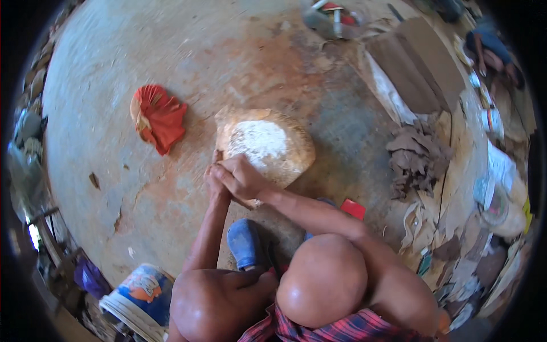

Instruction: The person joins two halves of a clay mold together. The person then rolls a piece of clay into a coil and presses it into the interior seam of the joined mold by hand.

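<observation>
On the floor in front of me lies a rough tan slab (299, 151), possibly stone or wood, with a white powdery patch (259, 138) on its top. At its near left edge my two hands are pressed together. My left hand (216, 183) is closed, and my right hand (245, 175) is closed over and against it. Whatever may be between them is hidden by the fingers. Left of the slab, apart from my hands, is a crumpled red-orange cloth (164, 119) with a tan edge.
Blue shoes (244, 242) are on my feet near the slab. A small red piece (353, 209) lies to the right. Brown cloth (419, 154), cardboard (410, 65) and scraps line the right side. A blue-and-white bucket (142, 293) lies tipped at lower left; a clear container (325, 20) stands far off.
</observation>
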`<state>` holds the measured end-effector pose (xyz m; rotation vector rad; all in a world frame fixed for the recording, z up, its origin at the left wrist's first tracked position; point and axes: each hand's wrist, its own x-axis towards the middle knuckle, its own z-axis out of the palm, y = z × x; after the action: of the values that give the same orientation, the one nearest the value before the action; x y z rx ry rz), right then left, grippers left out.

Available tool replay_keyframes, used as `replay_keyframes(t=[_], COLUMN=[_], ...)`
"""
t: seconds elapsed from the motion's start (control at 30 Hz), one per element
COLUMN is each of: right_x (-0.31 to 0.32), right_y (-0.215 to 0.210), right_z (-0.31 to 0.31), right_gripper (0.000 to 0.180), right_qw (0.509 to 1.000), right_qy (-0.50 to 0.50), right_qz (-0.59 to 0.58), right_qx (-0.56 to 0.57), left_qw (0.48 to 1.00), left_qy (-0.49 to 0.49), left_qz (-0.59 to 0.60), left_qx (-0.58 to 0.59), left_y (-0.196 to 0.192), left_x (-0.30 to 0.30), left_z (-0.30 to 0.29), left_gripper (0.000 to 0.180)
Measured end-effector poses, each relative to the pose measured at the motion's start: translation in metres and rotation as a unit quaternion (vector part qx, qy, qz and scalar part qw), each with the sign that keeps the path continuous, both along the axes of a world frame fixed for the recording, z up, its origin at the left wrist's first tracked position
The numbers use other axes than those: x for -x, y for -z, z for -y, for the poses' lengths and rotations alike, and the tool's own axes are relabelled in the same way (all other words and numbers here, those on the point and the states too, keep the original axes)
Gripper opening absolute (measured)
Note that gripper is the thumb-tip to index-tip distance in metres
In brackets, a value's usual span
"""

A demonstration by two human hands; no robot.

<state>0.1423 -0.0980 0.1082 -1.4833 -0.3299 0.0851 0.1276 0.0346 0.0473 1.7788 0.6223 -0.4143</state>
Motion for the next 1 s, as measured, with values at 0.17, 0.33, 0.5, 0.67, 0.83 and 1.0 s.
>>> replay_keyframes(t=[0.17, 0.33, 0.5, 0.67, 0.83, 1.0], right_x=[0.007, 0.002, 0.006, 0.029, 0.005, -0.044], right_y=[-0.068, 0.012, -0.035, 0.031, 0.023, 0.026], right_z=[-0.008, 0.013, 0.102, 0.142, 0.147, 0.181], right_gripper=[0.042, 0.042, 0.043, 0.077, 0.086, 0.080], right_qw=[0.993, 0.996, 0.958, 0.929, 0.928, 0.940], right_qy=[-0.054, 0.043, 0.268, 0.223, 0.197, 0.139], right_qz=[0.106, 0.041, 0.043, -0.168, -0.173, -0.165], right_qx=[0.003, 0.070, 0.096, 0.244, 0.264, 0.264], left_qw=[0.994, 0.976, 0.958, 0.931, 0.907, 0.904], left_qy=[-0.071, -0.096, -0.160, -0.176, -0.234, -0.268], left_qz=[0.057, 0.054, 0.027, 0.079, 0.078, 0.100], left_qx=[0.059, 0.188, 0.236, 0.309, 0.341, 0.317], left_y=[-0.006, 0.012, 0.001, 0.009, 0.000, -0.009], left_x=[0.012, -0.003, 0.005, 0.039, 0.040, 0.001], left_z=[-0.034, 0.015, -0.013, 0.012, 0.027, 0.066], left_gripper=[0.060, 0.062, 0.068, 0.077, 0.070, 0.069])
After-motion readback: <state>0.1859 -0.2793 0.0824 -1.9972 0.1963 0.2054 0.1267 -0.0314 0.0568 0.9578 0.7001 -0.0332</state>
